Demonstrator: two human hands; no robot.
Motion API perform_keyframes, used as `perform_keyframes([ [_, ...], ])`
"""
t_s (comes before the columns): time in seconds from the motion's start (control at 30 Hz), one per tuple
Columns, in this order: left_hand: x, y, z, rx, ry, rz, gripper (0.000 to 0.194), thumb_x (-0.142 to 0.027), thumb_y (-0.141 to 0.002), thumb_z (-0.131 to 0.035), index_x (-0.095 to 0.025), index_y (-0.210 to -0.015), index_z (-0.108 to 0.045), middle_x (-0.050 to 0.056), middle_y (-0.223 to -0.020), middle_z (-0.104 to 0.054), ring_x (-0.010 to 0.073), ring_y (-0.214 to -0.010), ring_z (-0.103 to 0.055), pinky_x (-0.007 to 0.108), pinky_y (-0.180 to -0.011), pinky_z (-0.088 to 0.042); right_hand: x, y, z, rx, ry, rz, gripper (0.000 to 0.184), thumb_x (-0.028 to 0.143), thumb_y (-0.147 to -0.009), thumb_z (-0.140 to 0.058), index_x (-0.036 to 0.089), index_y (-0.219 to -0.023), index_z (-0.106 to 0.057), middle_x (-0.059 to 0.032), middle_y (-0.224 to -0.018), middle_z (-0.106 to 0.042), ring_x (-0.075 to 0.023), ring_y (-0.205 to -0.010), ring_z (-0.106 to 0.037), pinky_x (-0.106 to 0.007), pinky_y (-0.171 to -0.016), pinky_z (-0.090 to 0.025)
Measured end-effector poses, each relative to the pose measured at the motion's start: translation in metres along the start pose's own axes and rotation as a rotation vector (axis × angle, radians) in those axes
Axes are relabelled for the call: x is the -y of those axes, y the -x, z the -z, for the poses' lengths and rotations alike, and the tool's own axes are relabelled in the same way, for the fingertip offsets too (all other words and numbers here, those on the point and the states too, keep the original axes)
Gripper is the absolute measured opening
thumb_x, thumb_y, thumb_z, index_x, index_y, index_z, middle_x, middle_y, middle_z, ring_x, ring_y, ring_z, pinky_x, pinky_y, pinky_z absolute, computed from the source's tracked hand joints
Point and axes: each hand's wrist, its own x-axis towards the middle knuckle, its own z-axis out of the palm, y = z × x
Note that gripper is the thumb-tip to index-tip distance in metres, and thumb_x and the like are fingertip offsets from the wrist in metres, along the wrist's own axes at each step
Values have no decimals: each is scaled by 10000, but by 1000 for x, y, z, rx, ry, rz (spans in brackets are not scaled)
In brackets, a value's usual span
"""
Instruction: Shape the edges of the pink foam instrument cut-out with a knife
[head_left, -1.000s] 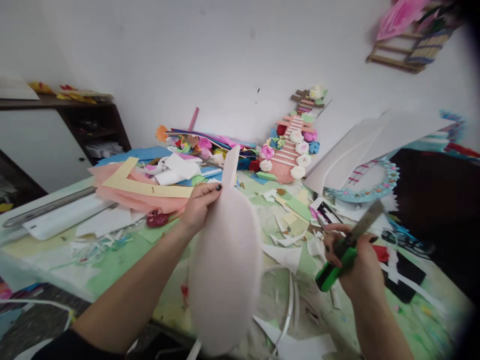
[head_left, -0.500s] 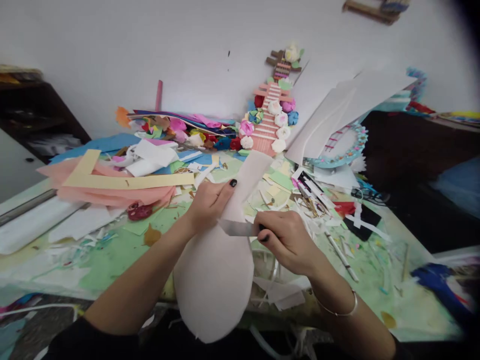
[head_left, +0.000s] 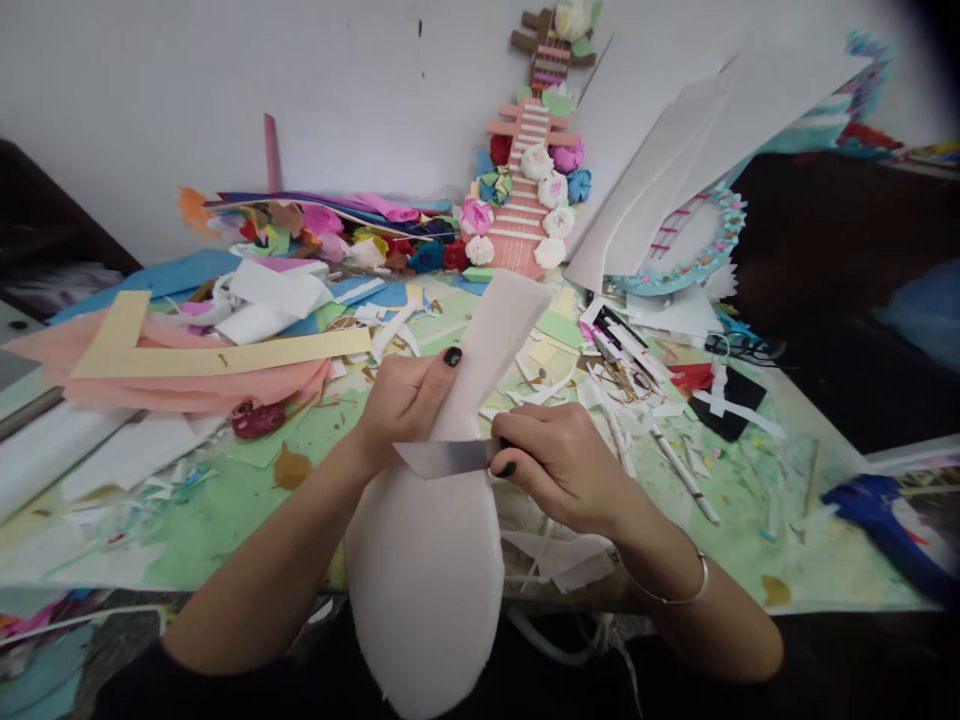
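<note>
A white foam board cutout (head_left: 427, 580), rounded below with a long neck rising away from me, leans over the table's near edge. My left hand (head_left: 405, 400) grips its neck from the left side, thumb on top. In my right hand (head_left: 562, 465) is a knife (head_left: 450, 457), held by its dark handle. The broad metal blade lies across the cutout where the neck meets the round body, its tip pointing left toward my left wrist. From this angle I cannot tell how firmly the blade touches the foam. My left fingers are hidden behind the neck.
Paper scraps litter the green table (head_left: 195, 500). A flower-trimmed pink instrument model (head_left: 529, 205) leans on the wall, beside large white sheets (head_left: 675, 160). Scissors (head_left: 626, 380) lie among pens at right. A blue-handled tool (head_left: 885, 530) sits at the right edge. Salmon paper (head_left: 187, 395) lies left.
The knife blade has swung lower on its left side and its tip now reaches further left. The view has tipped down, so the wall objects sit higher.
</note>
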Motion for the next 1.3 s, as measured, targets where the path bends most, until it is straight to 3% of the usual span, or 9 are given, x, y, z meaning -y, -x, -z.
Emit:
perform_keyframes([
  [0.2, -1, 3, 0, -33, 80, 85, 500, -319, -951, -410, -181, -483, -299, -44, -426, -277, 60, -396, -234, 267, -390, -176, -3, 1, -3, -5, -19, -24, 601, 580, -968, -209, 159, -679, -527, -5, -596, -484, -97, -542, -441, -248, -543, -269],
  [0.53, 4, 5, 3, -83, 67, 5, 479, -301, -946, -417, -184, -498, -294, -48, -435, -282, 69, -405, -251, 259, -403, -209, -14, 5, -6, -20, -15, -56, 611, 583, -968, -213, 151, -689, -543, -7, -597, -510, -95, -553, -462, -248, -554, -279],
  [0.67, 2, 4, 1, -61, 53, 16, 478, -301, -953, -402, -185, -501, -297, -47, -434, -284, 70, -402, -245, 266, -401, -202, -11, 5, -5, -12, -3, -65, 595, 564, -974, -225, 150, -691, -546, -8, -603, -511, -95, -555, -462, -249, -555, -277],
  [0.9, -2, 0, -6, 20, 13, -105, 476, -298, -961, -359, -186, -507, -271, -49, -417, -270, 60, -377, -233, 257, -361, -159, -3, 5, -2, -30, 32, -32, 507, 524, -976, -287, 168, -669, -478, 16, -592, -444, -87, -538, -394, -249, -538, -243],
  [1.17, -5, 1, -4, 35, 64, -24, 496, -318, -964, -362, -183, -492, -296, -42, -403, -302, 61, -370, -266, 264, -387, -197, -7, 5, -4, -35, 12, -38, 521, 508, -983, -266, 160, -680, -508, 12, -588, -461, -86, -534, -412, -248, -542, -252],
  [1.3, 1, 4, -1, -13, 85, 12, 495, -340, -961, -384, -182, -499, -307, -43, -423, -291, 67, -390, -267, 272, -401, -200, -10, 6, -5, -50, 18, -43, 484, 483, -981, -299, 163, -679, -502, 14, -590, -461, -86, -540, -413, -247, -547, -252],
])
